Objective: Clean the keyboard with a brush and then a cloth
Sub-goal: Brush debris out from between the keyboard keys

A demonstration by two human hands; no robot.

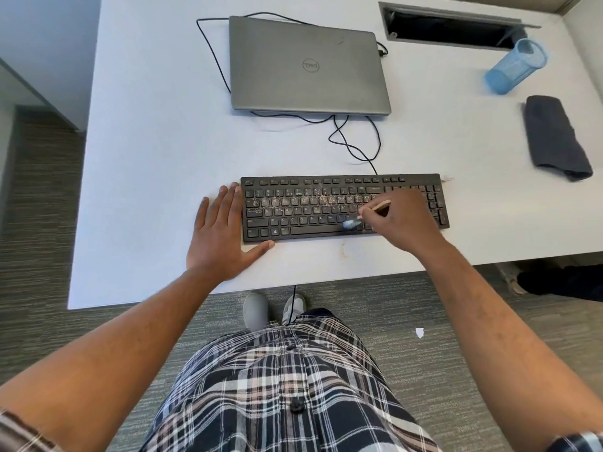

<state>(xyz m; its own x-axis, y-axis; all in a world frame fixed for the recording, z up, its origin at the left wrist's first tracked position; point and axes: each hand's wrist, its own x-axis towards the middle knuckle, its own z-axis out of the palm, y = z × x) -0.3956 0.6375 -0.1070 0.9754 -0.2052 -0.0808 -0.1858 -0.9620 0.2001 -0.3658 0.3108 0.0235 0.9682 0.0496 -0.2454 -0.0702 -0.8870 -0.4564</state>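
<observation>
While right hand [403, 220] grips the brush [362, 216] mid-keyboard [310, 207] and left hand [222, 233] lies flat steadying it, still crumbs everywhere, cloth [554, 138] untouched.

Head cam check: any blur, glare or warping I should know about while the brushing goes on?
Head view: brush tip is smeared by motion blur at the keyboard; right hand and left hand are sharp; wide-angle lens bows the table edges and tilts the blue cup; lighting is soft and even, no harsh glare, only faint shadows under the laptop.
</observation>
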